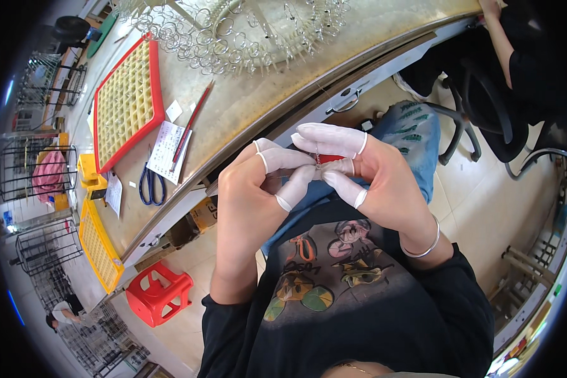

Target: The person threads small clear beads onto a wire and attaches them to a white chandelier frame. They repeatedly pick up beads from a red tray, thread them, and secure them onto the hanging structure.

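My hands meet above my lap, with white finger cots on several fingertips. My left hand [258, 179] is closed in a pinch, thumb against fingers, at a small silvery chain-like piece [319, 161]. From the other side my right hand [375, 173] pinches at the same spot, its fingertips almost touching the left ones. Between the right fingers shows a red piece [331, 159], mostly covered, so its kind cannot be told. A silvery bangle [426, 243] circles my right wrist.
On the table at left lie a red-framed tray [158, 85], dark blue-handled scissors [151, 186], a red pencil [198, 112] and paper slips [164, 151]. A rack hung with rings [223, 47] stands behind. A yellow tray [110, 275] juts near a red stool [146, 301]. Another person's arm [499, 44] is at far right.
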The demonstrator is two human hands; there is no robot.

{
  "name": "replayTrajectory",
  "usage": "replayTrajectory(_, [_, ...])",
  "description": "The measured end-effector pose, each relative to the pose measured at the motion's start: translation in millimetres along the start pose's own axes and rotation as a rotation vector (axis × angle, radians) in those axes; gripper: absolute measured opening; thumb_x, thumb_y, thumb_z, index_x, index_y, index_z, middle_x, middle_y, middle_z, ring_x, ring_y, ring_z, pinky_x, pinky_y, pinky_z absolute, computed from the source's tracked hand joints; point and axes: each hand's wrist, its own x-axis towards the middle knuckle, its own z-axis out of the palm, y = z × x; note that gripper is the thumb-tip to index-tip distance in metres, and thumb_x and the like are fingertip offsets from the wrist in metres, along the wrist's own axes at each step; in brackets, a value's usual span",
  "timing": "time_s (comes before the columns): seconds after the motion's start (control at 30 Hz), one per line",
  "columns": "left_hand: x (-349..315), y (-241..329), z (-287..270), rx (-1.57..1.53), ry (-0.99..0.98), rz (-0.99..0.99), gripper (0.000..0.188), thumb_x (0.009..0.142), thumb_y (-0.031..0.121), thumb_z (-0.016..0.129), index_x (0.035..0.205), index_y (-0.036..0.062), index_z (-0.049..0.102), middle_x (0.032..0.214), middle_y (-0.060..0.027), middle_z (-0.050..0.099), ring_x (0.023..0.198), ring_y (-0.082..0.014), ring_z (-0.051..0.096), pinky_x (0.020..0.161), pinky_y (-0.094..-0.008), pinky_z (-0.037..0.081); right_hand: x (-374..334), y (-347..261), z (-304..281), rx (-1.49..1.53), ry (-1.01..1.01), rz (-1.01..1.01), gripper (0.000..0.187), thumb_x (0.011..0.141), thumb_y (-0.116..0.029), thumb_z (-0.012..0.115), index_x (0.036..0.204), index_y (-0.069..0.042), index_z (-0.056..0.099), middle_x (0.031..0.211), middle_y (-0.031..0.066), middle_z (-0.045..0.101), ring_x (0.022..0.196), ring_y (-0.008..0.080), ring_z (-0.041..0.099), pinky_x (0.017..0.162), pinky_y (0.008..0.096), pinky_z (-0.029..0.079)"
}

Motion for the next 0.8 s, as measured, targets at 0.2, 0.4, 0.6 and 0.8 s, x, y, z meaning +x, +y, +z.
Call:
replayTrajectory(0.2, [0,7,4,0.081,0.012,-0.019,0.012,0.068,0.000,0.068,0.079,0.0039,0.065,0.068,-0.0033,0.056,0.052,-0.0092,0.046,0.047,-0.0231,0.035,0,-1,-3,-0.073,0.000,-0.035,0.047,0.078,0.012,0.045,0.124,0.003,0.044,0.121,0.0118,0.053,0.108,0.0165,0.053,0.088,0.0264,0.045])
replayTrajectory(0.4, [0,8,-11,0.022,-0.065,0.122,0.011,0.071,0.004,0.067,0.081,0.0050,0.064,0.079,-0.0122,0.060,0.075,-0.0284,0.058,0.069,-0.0342,0.046,1,-2,-6,-0.070,0.008,-0.046,0.046,0.078,0.013,0.046,0.123,0.004,0.043,0.124,0.0140,0.049,0.113,0.0194,0.050,0.088,0.0299,0.047])
replayTrajectory(0.6, [-5,4,-20,0.036,-0.106,0.204,0.014,0.075,0.004,0.063,0.089,0.0052,0.062,0.082,-0.0118,0.053,0.077,-0.0301,0.054,0.069,-0.0342,0.045,-4,1,-8,0.150,-0.018,0.000,0.049,0.077,0.013,0.050,0.124,0.008,0.038,0.121,0.0183,0.050,0.098,0.0283,0.059,0.086,0.0367,0.048])
replayTrajectory(0.8, [-5,-13,-2,0.278,0.072,0.413,0.026,0.069,0.003,0.066,0.095,0.0088,0.066,0.074,-0.0070,0.055,0.069,-0.0231,0.055,0.064,-0.0309,0.046,-13,13,-1,0.448,0.207,0.225,0.040,0.078,0.003,0.054,0.118,0.005,0.047,0.108,0.0174,0.059,0.090,0.0268,0.063,0.081,0.0388,0.052])
